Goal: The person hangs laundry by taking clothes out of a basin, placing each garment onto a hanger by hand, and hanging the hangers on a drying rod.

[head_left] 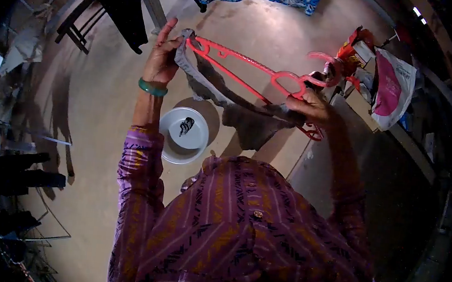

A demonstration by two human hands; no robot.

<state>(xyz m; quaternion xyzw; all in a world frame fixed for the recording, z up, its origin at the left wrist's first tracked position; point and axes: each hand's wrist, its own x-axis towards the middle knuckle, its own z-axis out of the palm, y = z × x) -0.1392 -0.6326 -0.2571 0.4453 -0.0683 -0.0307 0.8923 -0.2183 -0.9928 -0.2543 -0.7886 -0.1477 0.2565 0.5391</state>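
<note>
A red plastic clothes hanger (244, 60) is held up in front of my chest, tilted, with its hook toward the right. Grey underpants (254, 127) hang along it, their waistband stretched from the hanger's left end to my right hand. At that left end, my left hand (163, 60), with a green bangle on the wrist, grips the waistband with some fingers stretched upward. My right hand (315, 108) is closed around the hanger near the loop below its hook, beside the cloth. Its fingertips are partly hidden.
A white basin (182, 150) holding a small dark patterned cloth (186, 126) stands on the floor below my left arm. Bags and packets, including a pink and white bag (391, 91), lie at the right. A dark stool (83, 24) stands at the upper left, and racks with dark clothes line the left.
</note>
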